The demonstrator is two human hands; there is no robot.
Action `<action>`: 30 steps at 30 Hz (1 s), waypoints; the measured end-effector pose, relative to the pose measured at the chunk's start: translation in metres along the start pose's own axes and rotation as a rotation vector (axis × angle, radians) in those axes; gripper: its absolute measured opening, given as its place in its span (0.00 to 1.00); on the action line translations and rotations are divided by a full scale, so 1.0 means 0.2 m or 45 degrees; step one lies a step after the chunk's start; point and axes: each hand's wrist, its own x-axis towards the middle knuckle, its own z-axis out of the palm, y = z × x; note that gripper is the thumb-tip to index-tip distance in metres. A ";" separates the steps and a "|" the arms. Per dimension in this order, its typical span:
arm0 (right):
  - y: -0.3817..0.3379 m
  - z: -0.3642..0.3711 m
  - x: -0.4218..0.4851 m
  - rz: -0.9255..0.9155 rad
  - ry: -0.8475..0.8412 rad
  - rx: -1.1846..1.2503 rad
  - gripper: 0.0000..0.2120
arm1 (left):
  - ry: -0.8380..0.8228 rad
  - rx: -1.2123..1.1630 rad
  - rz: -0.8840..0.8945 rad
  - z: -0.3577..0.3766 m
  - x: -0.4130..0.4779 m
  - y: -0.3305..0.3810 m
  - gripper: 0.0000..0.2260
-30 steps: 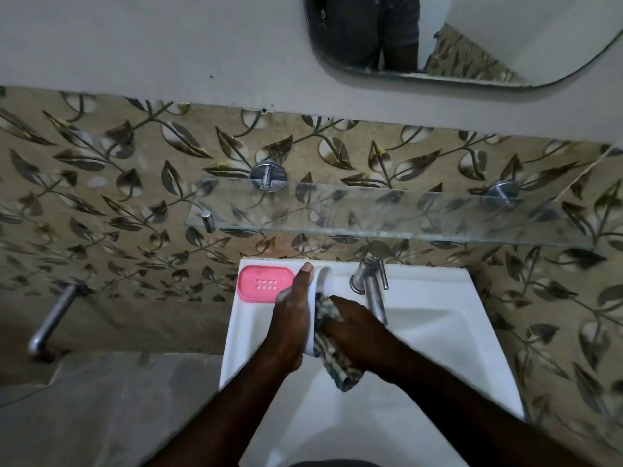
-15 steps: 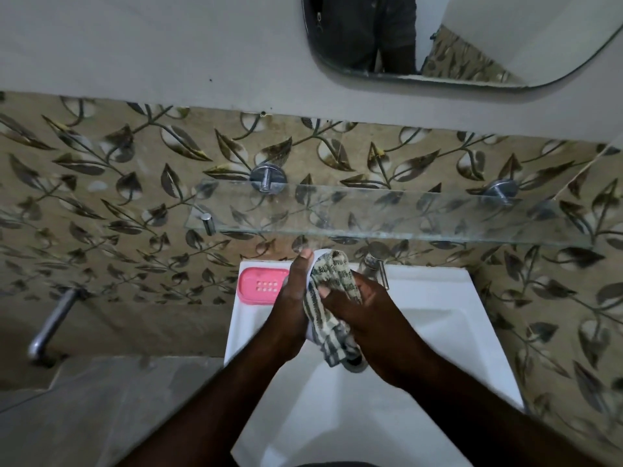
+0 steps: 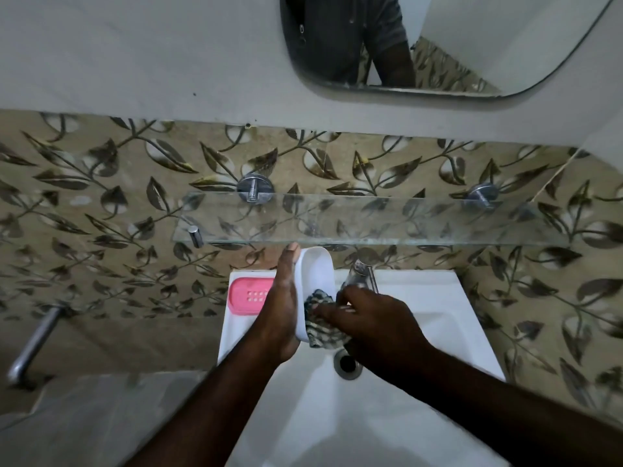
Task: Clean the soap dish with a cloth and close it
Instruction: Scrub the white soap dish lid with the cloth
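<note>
- a person stands at a white wall-mounted sink point(image 3: 438, 298), both bare forearms reaching in over the basin.
- the left hand point(image 3: 281, 308) is wrapped around the white half of the soap dish point(image 3: 318, 267), a smooth oval plastic shell held on edge above the sink's back rim, thumb tip up by its top curve.
- the right hand point(image 3: 374, 318) has its fingers pinched on a crumpled striped cloth point(image 3: 320, 321), pressing it into the lower hollow of that white shell.
- the pink half of the soap dish point(image 3: 247, 294), a rounded tray with a small grid of drain holes, lies flat on the sink's back-left corner, partly hidden behind the left wrist.
- a chrome tap point(image 3: 360, 274) rises from the sink's back rim just beside the right hand's knuckles, which cover its spout.
- a round metal drain point(image 3: 347, 364) shows in the basin just below the cloth.
- above the sink, a clear glass shelf point(image 3: 371, 220) on chrome pegs crosses leaf-patterned wall tiles point(image 3: 101, 197), its front edge just over the dish's top.
- higher still, a rounded mirror point(image 3: 472, 45) reflects a torso in a dark shirt.
- left of the sink, a chrome pipe point(image 3: 33, 342) juts from the wall.
</note>
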 end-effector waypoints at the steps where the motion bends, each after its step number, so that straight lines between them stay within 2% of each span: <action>1: 0.00 0.00 0.02 0.038 0.100 0.026 0.22 | -0.002 -0.007 -0.022 0.00 0.00 0.01 0.28; 3: -0.01 -0.01 0.07 0.066 0.226 0.044 0.22 | 0.003 0.003 -0.055 -0.01 -0.01 -0.01 0.30; 6: 0.00 0.00 0.12 0.009 0.219 -0.039 0.18 | 0.044 -0.018 -0.032 -0.01 -0.02 -0.05 0.25; 10: 0.01 0.05 0.16 0.079 0.089 -0.116 0.16 | 0.187 -0.070 0.026 -0.01 -0.01 -0.09 0.23; 14: -0.03 0.10 0.09 0.158 -0.109 0.004 0.18 | 0.218 -0.019 -0.049 -0.04 -0.01 -0.09 0.32; 16: -0.08 0.11 0.04 0.199 -0.241 0.182 0.16 | 0.248 -0.011 -0.076 -0.05 0.00 -0.10 0.37; 18: -0.11 0.10 0.01 0.283 -0.444 0.439 0.08 | 0.287 0.017 -0.008 -0.08 0.01 -0.12 0.31; 19: -0.11 0.09 0.01 0.362 -0.509 0.618 0.08 | 0.270 0.046 0.013 -0.08 0.00 -0.12 0.27; 21: -0.08 0.05 0.03 0.667 -0.404 1.142 0.11 | 0.165 0.002 -0.009 -0.07 -0.02 -0.11 0.23; 22: -0.07 0.04 0.04 0.843 -0.261 1.381 0.12 | 0.116 0.006 0.019 -0.07 -0.01 -0.12 0.21; 23: -0.06 0.02 0.05 0.962 -0.081 1.491 0.11 | 0.064 0.021 0.067 -0.08 0.00 -0.14 0.19; 24: -0.06 0.02 0.07 0.981 0.116 1.432 0.07 | 0.036 0.023 0.100 -0.06 0.00 -0.14 0.17; 25: -0.06 0.01 0.08 0.904 0.285 1.203 0.03 | 0.042 0.030 0.115 -0.05 0.01 -0.15 0.16; 26: -0.06 0.02 0.09 0.746 0.379 0.887 0.04 | 0.038 -0.002 0.102 -0.03 0.03 -0.15 0.17; 28: -0.06 0.05 0.09 0.409 0.346 0.329 0.07 | 0.051 -0.087 0.051 0.00 0.04 -0.13 0.19; 30: -0.04 0.10 0.07 0.271 0.200 0.097 0.12 | 0.051 -0.091 0.008 0.01 0.04 -0.11 0.22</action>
